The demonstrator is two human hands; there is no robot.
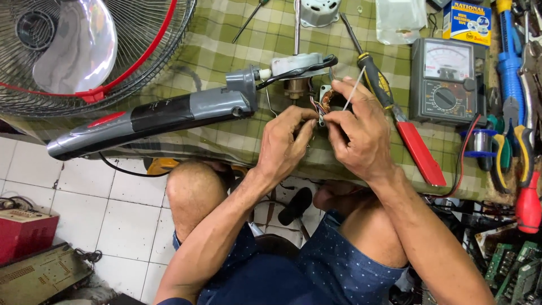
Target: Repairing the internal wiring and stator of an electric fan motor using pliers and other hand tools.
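My left hand [287,142] and my right hand [358,131] meet over a small fan motor [326,97] with copper windings and thin coloured wires at the table's front edge. Both hands pinch at the motor's wires; my right hand also holds a thin white sleeve or tie [354,88] sticking up between its fingers. The motor is mostly hidden behind my fingers. A grey fan neck and stand [169,116] lies to the left, joined to the motor by a black cable.
A fan grille with blade [84,48] lies at the back left. A screwdriver [374,73], a red-handled cutter [420,152], an analog multimeter [443,79], solder spool [480,141], pliers and screwdrivers [516,141] sit at right on the checked cloth [226,39].
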